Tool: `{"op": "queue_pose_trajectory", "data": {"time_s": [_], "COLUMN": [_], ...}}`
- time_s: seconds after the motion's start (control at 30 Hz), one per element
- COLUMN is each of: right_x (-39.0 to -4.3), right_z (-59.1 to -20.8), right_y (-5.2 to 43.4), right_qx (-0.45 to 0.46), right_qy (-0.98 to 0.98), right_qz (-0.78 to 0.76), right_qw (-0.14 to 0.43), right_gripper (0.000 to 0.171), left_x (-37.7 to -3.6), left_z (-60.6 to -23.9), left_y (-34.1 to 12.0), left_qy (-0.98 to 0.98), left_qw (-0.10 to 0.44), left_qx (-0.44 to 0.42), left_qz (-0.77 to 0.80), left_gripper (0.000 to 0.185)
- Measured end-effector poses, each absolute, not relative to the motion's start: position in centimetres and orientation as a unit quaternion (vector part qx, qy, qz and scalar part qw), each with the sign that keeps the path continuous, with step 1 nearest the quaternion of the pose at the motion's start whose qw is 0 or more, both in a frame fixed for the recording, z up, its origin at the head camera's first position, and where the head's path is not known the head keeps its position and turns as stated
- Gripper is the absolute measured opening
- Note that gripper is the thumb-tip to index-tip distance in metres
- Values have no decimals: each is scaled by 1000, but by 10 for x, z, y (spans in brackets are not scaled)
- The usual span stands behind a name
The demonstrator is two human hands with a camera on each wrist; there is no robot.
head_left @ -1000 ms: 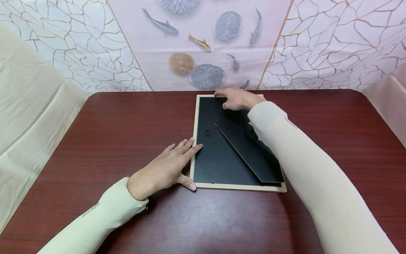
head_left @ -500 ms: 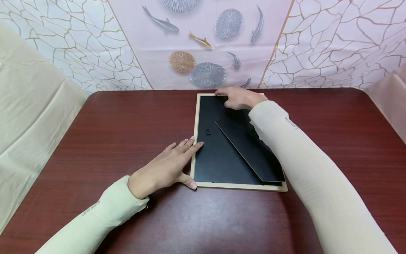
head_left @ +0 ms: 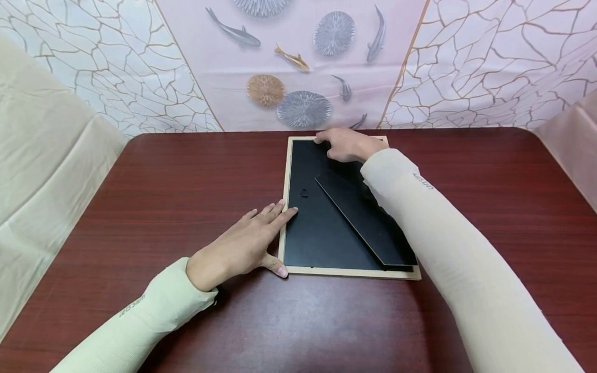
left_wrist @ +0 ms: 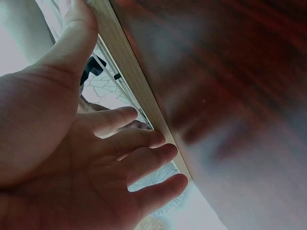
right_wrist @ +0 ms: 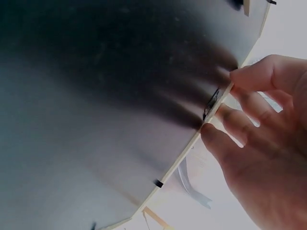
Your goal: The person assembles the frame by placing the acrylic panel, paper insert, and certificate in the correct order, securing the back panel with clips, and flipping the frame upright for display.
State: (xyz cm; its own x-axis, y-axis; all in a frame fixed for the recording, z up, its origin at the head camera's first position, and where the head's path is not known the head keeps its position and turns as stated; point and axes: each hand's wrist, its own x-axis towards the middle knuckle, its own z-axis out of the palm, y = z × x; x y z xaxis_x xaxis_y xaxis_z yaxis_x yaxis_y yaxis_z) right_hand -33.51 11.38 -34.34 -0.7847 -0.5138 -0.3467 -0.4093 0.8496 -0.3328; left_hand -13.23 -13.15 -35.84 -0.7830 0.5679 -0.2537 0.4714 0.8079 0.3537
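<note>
1. Both hands are on a picture frame (head_left: 298, 271) that lies face down on the dark red wooden table (head_left: 186, 176), its long axis running near to far.
2. Left hand (head_left: 242, 247) lies flat with straight fingers against the frame's left rail near the near-left corner, thumb along the near edge; it grips nothing.
3. Right hand (head_left: 347, 144) reaches to the far edge, fingers curled. In the right wrist view its fingertips (right_wrist: 216, 136) pinch at a small black retaining clip (right_wrist: 211, 103) on that rail.
4. Between the hands lies the black backing board (head_left: 317, 233), with its easel stand (head_left: 364, 217) slanting from the middle toward the near-right corner.
5. Right hand is at the far rail; the left steadies the near end.
6. Behind the table hangs a fish-patterned backdrop (head_left: 298, 62).
</note>
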Motion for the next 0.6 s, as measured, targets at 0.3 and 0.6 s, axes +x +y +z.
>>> {"op": "queue_pose_trajectory", "data": {"time_s": [0.3,0.6], "right_x": [-327,-306], "right_z": [-346,-335], "right_y": [112,91], "right_qx": [-257,-314], "right_qy": [939,925], "right_qz": [-86,-79], "right_qw": [212,198], "right_gripper": [60,59], "left_x": [-133,-156], "left_z": [-360,-351], "left_y": [-131,-134], "left_qy": [938,935], "left_qw": [175,185], "left_qx": [277,291], "left_qz": [110,79], "left_gripper": [126,127]}}
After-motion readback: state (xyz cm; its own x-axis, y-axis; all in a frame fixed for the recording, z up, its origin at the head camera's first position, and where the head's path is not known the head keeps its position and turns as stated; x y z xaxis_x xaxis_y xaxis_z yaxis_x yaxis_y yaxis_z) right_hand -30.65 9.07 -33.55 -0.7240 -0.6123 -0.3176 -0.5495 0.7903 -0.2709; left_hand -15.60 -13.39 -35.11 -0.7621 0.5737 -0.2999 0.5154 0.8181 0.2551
